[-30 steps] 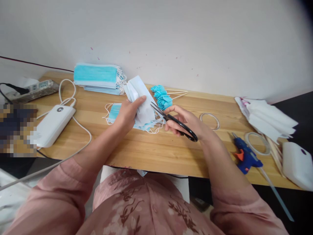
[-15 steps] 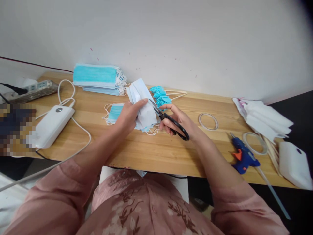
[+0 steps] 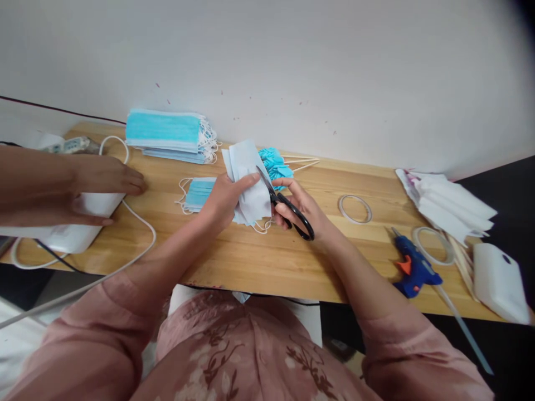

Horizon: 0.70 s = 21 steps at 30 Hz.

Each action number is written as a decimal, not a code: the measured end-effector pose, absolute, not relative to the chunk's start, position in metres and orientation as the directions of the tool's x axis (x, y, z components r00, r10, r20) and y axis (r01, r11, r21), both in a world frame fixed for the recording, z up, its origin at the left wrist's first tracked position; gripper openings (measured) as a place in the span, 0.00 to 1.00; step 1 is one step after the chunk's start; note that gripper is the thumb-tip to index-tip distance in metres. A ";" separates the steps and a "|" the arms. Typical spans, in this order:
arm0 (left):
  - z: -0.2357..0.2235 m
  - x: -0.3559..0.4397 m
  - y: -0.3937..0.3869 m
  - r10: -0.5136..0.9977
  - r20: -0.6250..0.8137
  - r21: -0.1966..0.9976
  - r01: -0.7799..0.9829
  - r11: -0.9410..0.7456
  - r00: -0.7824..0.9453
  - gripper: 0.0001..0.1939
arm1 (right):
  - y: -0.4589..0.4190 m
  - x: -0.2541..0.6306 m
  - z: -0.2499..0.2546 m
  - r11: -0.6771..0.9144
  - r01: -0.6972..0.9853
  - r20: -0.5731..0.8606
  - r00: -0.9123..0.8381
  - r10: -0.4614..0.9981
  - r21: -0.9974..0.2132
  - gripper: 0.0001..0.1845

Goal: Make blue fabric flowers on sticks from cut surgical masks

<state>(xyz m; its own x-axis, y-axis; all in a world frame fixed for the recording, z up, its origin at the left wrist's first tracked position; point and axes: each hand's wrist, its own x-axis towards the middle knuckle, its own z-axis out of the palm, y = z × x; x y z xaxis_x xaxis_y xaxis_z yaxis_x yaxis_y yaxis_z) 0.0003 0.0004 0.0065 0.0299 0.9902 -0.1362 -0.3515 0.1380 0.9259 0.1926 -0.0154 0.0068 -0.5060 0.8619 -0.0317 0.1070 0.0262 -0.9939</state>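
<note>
My left hand is closed on white sheet material, several layers thick, its thumb pressed on top. In my right hand is a pair of black-handled scissors, its blades against the right side of the sheets. Below and left of the sheets lies a blue face mask with white ear loops, partly hidden by my left hand. Behind the scissors rest blue folded-petal pieces on thin wooden sticks.
A stack of blue masks stands at the back left. Another person's hand reaches over a white power bank with cables. To the right are a tape roll, a blue glue gun, white sheets and a white box-shaped device.
Another person's hand has come in from the left over the power bank. My hands and the sheets have shifted slightly; the scissors' handles have swung a little left.
</note>
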 end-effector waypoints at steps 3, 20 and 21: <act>0.006 0.000 0.000 0.991 -0.127 0.922 -0.362 0.137 0.052 0.21 | -0.016 0.192 0.005 0.031 0.054 -0.002 -0.515 0.857 -0.998 0.39; 0.003 0.000 0.002 0.994 -0.106 0.927 -0.361 0.104 0.014 0.21 | -0.016 0.190 0.003 0.097 0.042 0.063 -0.497 0.866 -0.994 0.40; 0.003 0.000 0.002 0.995 -0.102 0.927 -0.360 0.102 0.019 0.21 | -0.016 0.190 0.003 0.096 0.040 0.063 -0.495 0.866 -0.995 0.41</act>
<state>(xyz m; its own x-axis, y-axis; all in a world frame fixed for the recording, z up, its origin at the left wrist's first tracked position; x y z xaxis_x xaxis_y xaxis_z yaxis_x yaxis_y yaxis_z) 0.0001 0.0017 0.0032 0.0195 0.9946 -0.1016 -0.3602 0.1017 0.9273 0.1901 -0.0160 0.0034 -0.4952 0.8665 0.0632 0.0405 0.0957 -0.9946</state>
